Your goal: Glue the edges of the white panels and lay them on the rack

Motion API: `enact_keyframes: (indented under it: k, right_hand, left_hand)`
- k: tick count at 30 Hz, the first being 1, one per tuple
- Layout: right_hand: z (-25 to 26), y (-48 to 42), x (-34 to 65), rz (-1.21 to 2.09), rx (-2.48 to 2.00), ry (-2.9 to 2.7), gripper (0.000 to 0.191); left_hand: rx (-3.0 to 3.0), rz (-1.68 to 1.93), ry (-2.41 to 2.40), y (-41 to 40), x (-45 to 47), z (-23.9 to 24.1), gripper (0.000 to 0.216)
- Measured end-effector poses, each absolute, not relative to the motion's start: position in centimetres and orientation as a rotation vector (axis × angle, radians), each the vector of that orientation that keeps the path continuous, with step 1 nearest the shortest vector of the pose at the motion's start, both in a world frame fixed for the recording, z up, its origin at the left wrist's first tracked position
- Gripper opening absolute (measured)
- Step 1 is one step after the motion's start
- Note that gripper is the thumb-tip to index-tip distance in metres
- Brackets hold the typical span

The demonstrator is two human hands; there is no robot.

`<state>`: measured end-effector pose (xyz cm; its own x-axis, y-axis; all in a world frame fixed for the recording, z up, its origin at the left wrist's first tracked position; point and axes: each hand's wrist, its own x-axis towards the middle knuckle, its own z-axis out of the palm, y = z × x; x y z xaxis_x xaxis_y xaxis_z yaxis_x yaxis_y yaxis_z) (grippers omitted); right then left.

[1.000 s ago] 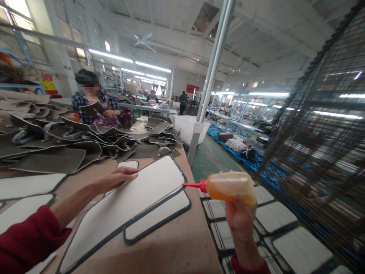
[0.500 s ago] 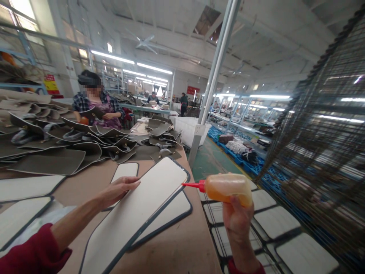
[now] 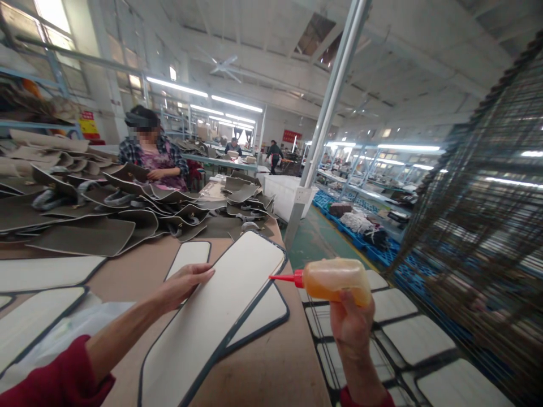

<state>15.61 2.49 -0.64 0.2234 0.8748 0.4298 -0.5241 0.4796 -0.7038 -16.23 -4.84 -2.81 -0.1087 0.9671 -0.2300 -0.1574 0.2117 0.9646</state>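
Observation:
My left hand (image 3: 184, 284) lies flat, fingers stretched out, on the left edge of a long white panel with a dark border (image 3: 220, 305) on the brown worktable (image 3: 271, 373). My right hand (image 3: 351, 325) is wrapped round an orange squeeze bottle with a red nozzle (image 3: 333, 278), held level beyond the table's right edge. Its tip points left, close to the panel's right rim. A second white panel (image 3: 263, 314) lies partly under the long one, and a smaller one (image 3: 189, 254) sits just behind my left hand.
Grey-brown cut pieces (image 3: 85, 226) are heaped across the back of the table, where another person (image 3: 150, 155) sits working. More white panels (image 3: 38, 316) lie at the left. A wire rack with white panels (image 3: 407, 333) stands right of the table, beside a steel post (image 3: 326, 130).
The long panel has swung clockwise under my left hand, its near end moving right. The bottle has stayed nearly still, shifting slightly left.

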Motion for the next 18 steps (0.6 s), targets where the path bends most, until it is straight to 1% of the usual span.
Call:
enact_keyframes:
  k: [18]
  right_hand:
    - [-1.42, 2.65, 15.19, 1.082, -0.439, -0.965, 0.053]
  left_hand:
    - [0.818, 1.264, 1.285, -4.27, -15.49, -2.70, 0.040]
